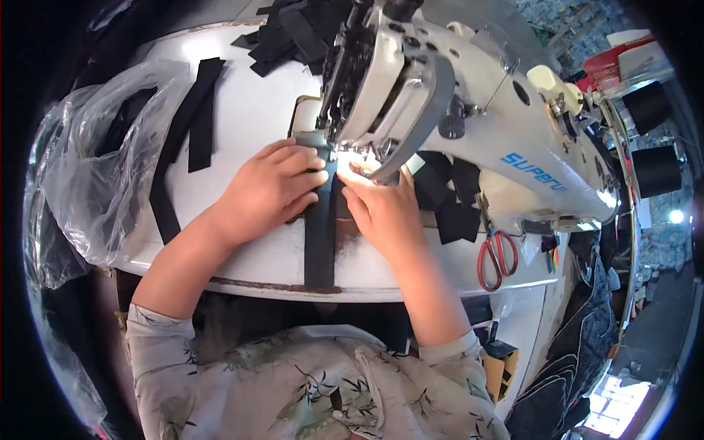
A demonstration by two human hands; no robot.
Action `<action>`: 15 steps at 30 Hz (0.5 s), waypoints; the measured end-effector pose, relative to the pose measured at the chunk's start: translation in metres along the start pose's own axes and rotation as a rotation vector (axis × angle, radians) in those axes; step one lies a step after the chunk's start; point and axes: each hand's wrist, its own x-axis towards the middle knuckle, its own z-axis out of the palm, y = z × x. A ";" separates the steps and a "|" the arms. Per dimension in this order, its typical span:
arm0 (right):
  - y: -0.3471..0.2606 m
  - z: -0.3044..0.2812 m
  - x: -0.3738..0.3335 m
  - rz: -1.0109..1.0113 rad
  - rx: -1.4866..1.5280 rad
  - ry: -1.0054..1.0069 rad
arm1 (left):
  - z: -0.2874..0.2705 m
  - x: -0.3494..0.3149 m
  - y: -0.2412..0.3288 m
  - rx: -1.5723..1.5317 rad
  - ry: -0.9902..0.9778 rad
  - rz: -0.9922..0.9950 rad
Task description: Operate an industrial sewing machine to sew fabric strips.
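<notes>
A long black fabric strip (320,242) runs from the table's front edge up beneath the needle area of a white sewing machine (506,139). Over the strip's left edge lies my left hand (275,183), its fingers stretched out and slightly apart, tips on the fabric. My right hand (381,209) is at the strip's right edge, close to the lit needle area, thumb and forefinger closed in on the edge. Its other fingers are partly hidden behind the machine's grey guard (425,110). Glare blurs the spot where needle and fabric meet.
Red-handled scissors (490,268) lie right of my right forearm. Black fabric pieces (447,191) sit beside the machine, with a pile of black strips (293,33) behind. More strips (204,117) and a clear plastic bag (110,176) are at the left.
</notes>
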 end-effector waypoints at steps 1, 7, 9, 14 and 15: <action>-0.001 -0.001 0.001 -0.002 -0.025 -0.015 | -0.002 0.000 -0.002 -0.010 -0.057 -0.023; 0.001 -0.002 0.002 -0.016 -0.053 -0.050 | -0.005 -0.003 -0.006 -0.014 -0.136 -0.106; 0.001 -0.002 0.002 -0.017 -0.037 -0.053 | -0.005 -0.003 -0.009 0.013 -0.136 -0.095; 0.002 -0.001 -0.001 -0.011 -0.067 -0.095 | -0.002 -0.001 -0.013 0.050 -0.170 -0.129; 0.002 0.000 -0.001 0.004 -0.068 -0.113 | -0.001 -0.002 -0.013 0.053 -0.169 -0.133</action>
